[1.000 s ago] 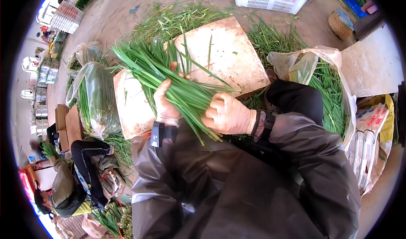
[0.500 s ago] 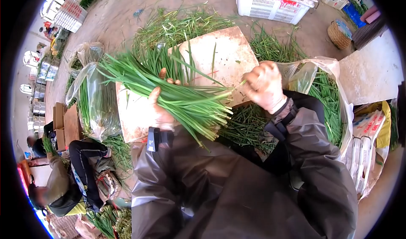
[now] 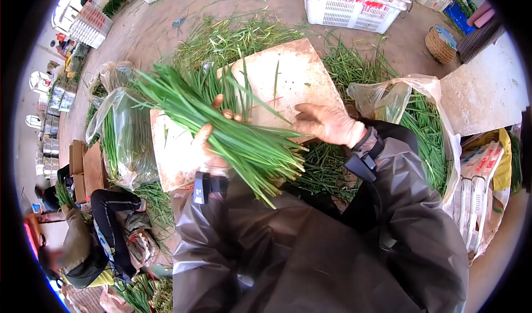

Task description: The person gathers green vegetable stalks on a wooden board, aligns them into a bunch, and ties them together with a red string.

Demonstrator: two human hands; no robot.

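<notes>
A thick bunch of garlic chives (image 3: 244, 133) lies across my left hand (image 3: 209, 146), whose fingers and thumb are wrapped round its middle. The leafy tips point to the upper left, the pale cut ends to the lower right. My right hand (image 3: 327, 125), in what looks like a thin glove, is beside the stem ends with its fingers stretched out and apart. A single blade reaches toward those fingertips; whether they touch it I cannot tell. Beneath both hands is a stained pale board (image 3: 293, 63), with some loose chives lying on it.
Loose chives (image 3: 238, 38) are heaped behind the board. Plastic bags of chives stand at the left (image 3: 130, 135) and right (image 3: 426, 130). White crates (image 3: 354, 11) are stacked at the back, near a wicker basket (image 3: 441, 44). Another person (image 3: 113, 219) sits at the lower left.
My right hand has gone from closed fingers to outstretched ones and moved left, closer to the stems. The bunch stays in my left hand, its stem ends slightly lower.
</notes>
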